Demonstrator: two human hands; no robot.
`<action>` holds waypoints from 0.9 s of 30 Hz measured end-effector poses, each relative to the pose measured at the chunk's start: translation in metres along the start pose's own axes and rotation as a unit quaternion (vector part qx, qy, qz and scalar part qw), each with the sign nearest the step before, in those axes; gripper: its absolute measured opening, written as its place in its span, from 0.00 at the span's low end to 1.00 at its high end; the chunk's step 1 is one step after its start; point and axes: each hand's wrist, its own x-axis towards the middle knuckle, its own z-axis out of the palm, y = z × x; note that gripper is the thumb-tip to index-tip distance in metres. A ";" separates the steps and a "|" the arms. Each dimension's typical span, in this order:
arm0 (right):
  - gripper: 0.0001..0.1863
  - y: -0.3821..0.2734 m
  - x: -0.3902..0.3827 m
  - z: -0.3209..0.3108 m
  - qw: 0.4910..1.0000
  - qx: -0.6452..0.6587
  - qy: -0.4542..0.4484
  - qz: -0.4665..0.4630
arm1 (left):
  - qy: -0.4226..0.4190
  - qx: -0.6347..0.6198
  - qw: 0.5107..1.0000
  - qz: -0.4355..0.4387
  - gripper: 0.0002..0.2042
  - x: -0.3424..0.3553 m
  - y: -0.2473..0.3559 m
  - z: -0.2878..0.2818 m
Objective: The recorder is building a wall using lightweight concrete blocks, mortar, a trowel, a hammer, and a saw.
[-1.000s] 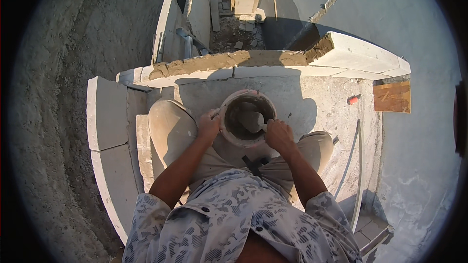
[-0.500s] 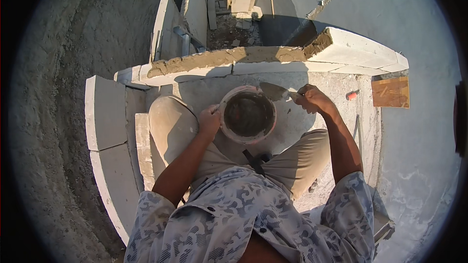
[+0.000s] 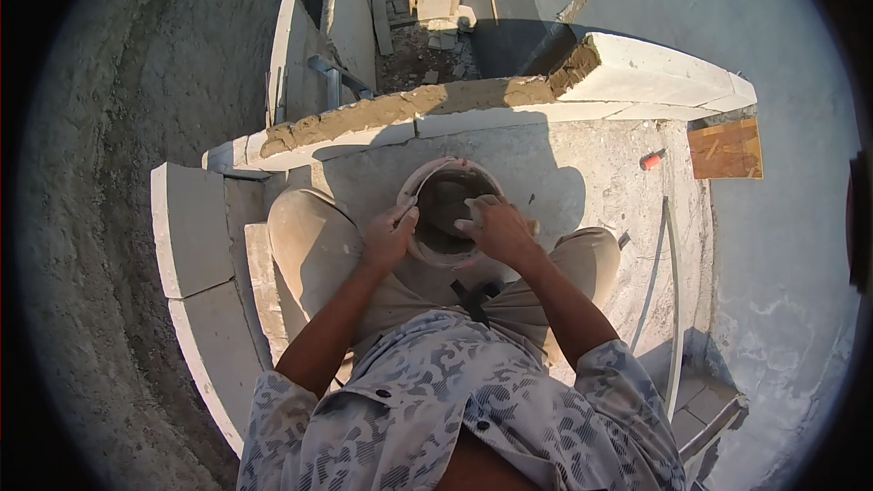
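Observation:
A round, mortar-smeared bucket [image 3: 452, 264] stands between my bent legs. My left hand [image 3: 391, 235] is closed on the left side of its rim. My right hand [image 3: 500, 233] reaches over the right side, wrapped round the handle of a trowel [image 3: 444, 204]. The trowel's blade is down inside the bucket, partly hidden by shade, and the handle's end shows beyond my fingers. How much mortar lies in the bucket I cannot make out. Past the bucket runs a low white block wall [image 3: 486, 120], topped with a bed of wet brown mortar [image 3: 436, 101].
A longer white block [image 3: 655, 77] sits on the wall's right part, with mortar on its end. More blocks [image 3: 195, 232] stand at my left. At the right are a red-orange object [image 3: 651, 161], a wooden board [image 3: 727, 149] and a long thin strip [image 3: 674, 300].
My right hand has brought the trowel from the bucket's far right side inward and down into the bucket. My left hand stays on the rim. The view has shifted slightly.

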 end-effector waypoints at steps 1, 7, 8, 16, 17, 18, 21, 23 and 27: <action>0.26 -0.012 -0.002 0.016 0.990 0.134 0.034 0.007 | -0.019 0.080 0.989 0.125 0.19 -0.004 0.003 0.003; 0.19 -0.035 -0.013 0.003 0.800 0.550 -0.051 0.234 | 0.015 0.154 0.950 0.272 0.18 -0.056 0.037 -0.023; 0.16 -0.007 -0.014 0.000 0.793 0.570 0.017 0.213 | 0.054 0.188 0.925 0.326 0.18 -0.063 0.048 -0.031; 0.18 0.119 -0.043 -0.116 0.782 0.509 0.253 0.256 | 0.390 0.229 0.867 0.209 0.24 -0.133 -0.025 -0.169; 0.19 0.135 -0.045 -0.124 0.788 0.490 0.271 0.255 | 0.408 0.302 0.846 0.166 0.29 -0.150 -0.045 -0.185; 0.20 0.156 -0.045 -0.132 0.792 0.504 0.256 0.232 | 0.439 0.304 0.833 0.145 0.32 -0.163 -0.092 -0.207; 0.19 0.221 -0.045 -0.148 0.777 0.479 0.300 0.277 | 0.484 0.284 0.827 -0.011 0.42 -0.201 -0.173 -0.243; 0.14 0.247 -0.050 -0.158 0.784 0.445 0.317 0.294 | 0.486 0.298 0.815 -0.101 0.48 -0.230 -0.188 -0.244; 0.18 0.322 -0.069 -0.174 0.762 0.415 0.344 0.358 | 0.377 0.354 0.830 -0.210 0.56 -0.265 -0.182 -0.231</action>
